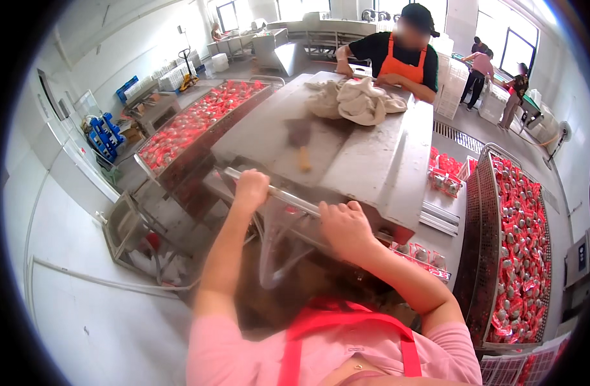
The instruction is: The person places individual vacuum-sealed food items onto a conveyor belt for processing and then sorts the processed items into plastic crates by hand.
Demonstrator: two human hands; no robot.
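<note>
My left hand point(252, 190) is closed around a pale bar point(294, 199) along the near edge of a metal machine top point(270, 144). My right hand point(345, 227) grips the same bar further right, its knuckles up. Below the bar, between my arms, hangs a clear plastic strip or hose point(270, 270). On the metal top lie a crumpled beige cloth point(365, 100) at the far side and a blurred tool with a dark head and yellow handle point(303, 159) nearer my hands.
Across the machine stands a co-worker in an orange apron point(405, 67). Perforated metal bins holding red-printed packs point(198, 125) point(520, 251) flank the machine at left and right. More packs point(444, 181) lie low at right. A wall-side metal sink or cart point(126, 227) stands left.
</note>
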